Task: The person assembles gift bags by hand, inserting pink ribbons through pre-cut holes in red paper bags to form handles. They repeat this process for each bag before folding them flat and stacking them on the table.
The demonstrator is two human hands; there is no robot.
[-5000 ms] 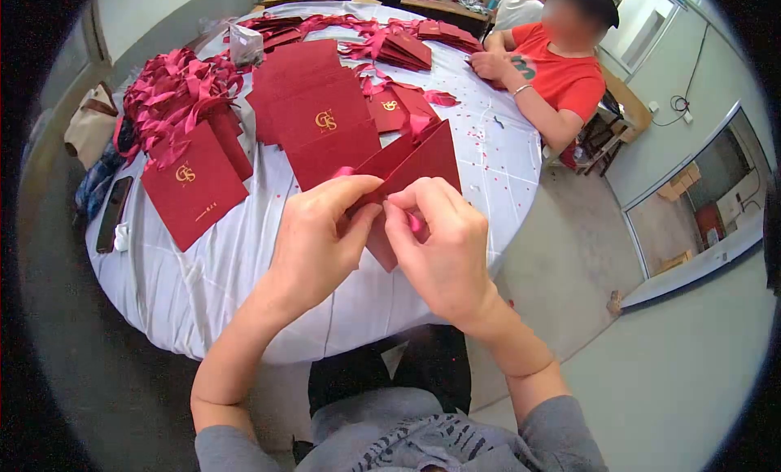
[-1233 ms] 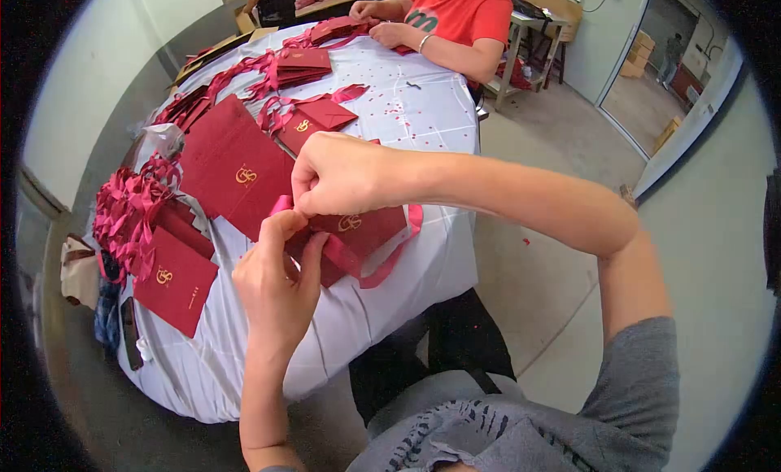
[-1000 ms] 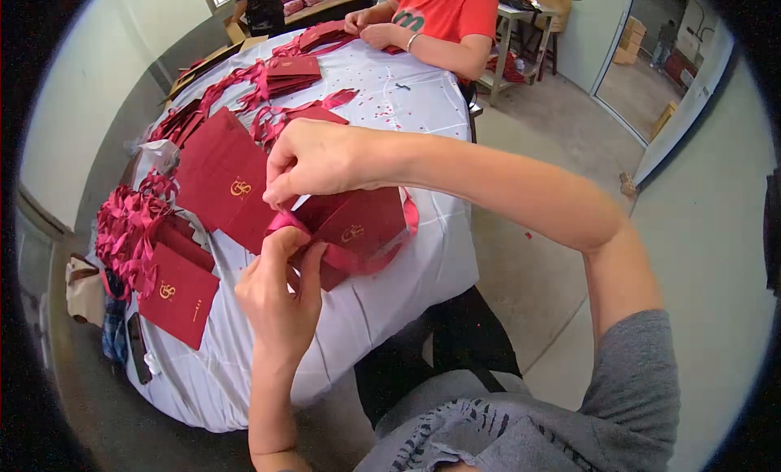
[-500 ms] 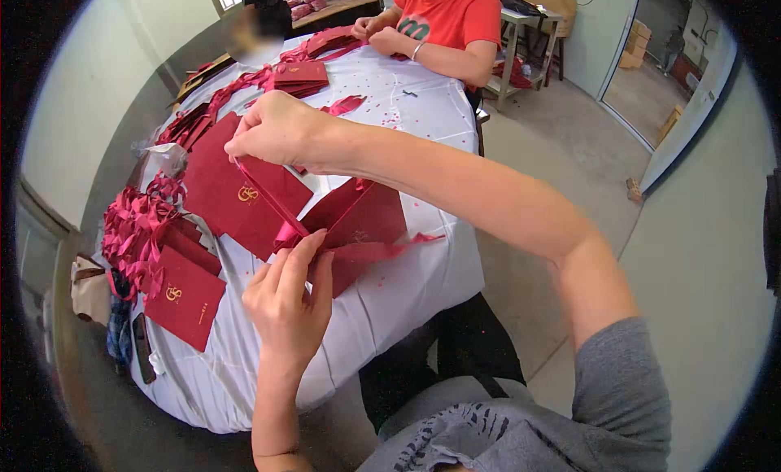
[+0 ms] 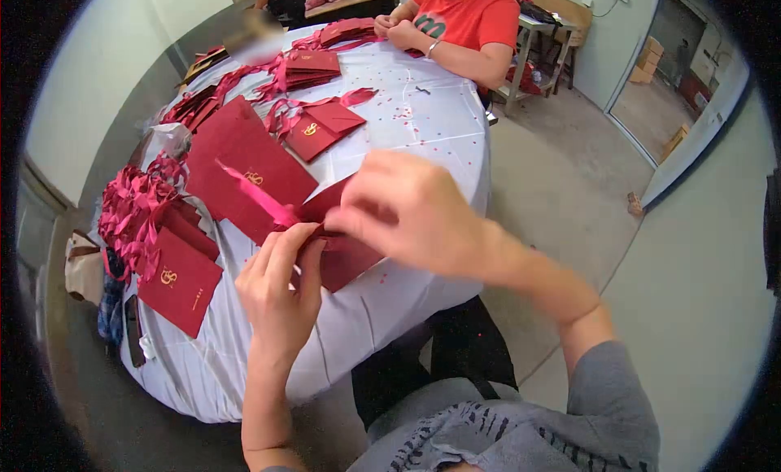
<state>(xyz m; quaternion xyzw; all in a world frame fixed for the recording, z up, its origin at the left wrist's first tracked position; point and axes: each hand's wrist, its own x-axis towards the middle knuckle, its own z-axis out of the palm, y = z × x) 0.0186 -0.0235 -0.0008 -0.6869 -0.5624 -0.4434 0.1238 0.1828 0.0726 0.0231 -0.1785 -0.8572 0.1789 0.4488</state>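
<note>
My left hand [image 5: 281, 281] pinches the pink ribbon [image 5: 264, 197] at the edge of a dark red folder [image 5: 351, 260], and one ribbon end sticks up to the left. Slightly blurred, my right hand [image 5: 403, 216] is beside it over the same folder, its thumb and fingers pressed together near the ribbon; what they hold is hidden. A larger red piece with a gold emblem [image 5: 236, 159] lies just behind my left hand. Farther back rests a red folder with ribbon [image 5: 324, 128].
At the left lie a heap of pink ribbons [image 5: 134, 216] and a red folder with a gold logo [image 5: 183, 281]. More folders [image 5: 311, 67] are stacked farther back on the white tablecloth [image 5: 346, 334]. A person in a red shirt [image 5: 464, 20] works across the table.
My right hand has come down from the upper left to the folder's right side, beside my left hand. The raised ribbon end is released, and the folder behind is now uncovered.
</note>
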